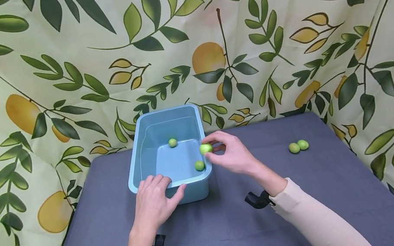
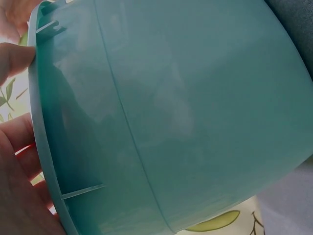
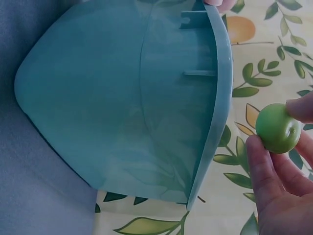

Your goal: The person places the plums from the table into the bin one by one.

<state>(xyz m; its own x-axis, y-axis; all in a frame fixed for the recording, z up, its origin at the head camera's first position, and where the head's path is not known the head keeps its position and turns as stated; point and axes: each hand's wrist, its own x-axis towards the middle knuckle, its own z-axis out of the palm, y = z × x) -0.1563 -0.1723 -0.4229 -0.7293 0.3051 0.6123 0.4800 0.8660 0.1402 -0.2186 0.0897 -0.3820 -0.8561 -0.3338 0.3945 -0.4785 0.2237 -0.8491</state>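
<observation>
From above, a hand could drop through the top of the blue bin (image 1: 193, 191), whose walls blocked any low sideways entry. The left hand (image 1: 152, 203) hooked over the near rim's left part; the right hand (image 1: 231, 152), pinching a green fruit (image 1: 206, 148), obstructed the right rim. Inside, 1 fruit (image 1: 173, 142) sat towards the far end and another (image 1: 199, 165) beside the right wall, with floor between them. A lane of table (image 1: 217, 238) ran between the forearms, narrowed by 2 black mounts (image 1: 259, 200). Rightward, 2 fruits (image 1: 294, 148) sat side by side, well apart from the right hand. Patterned cloth (image 1: 172, 70) closed off the back.
</observation>
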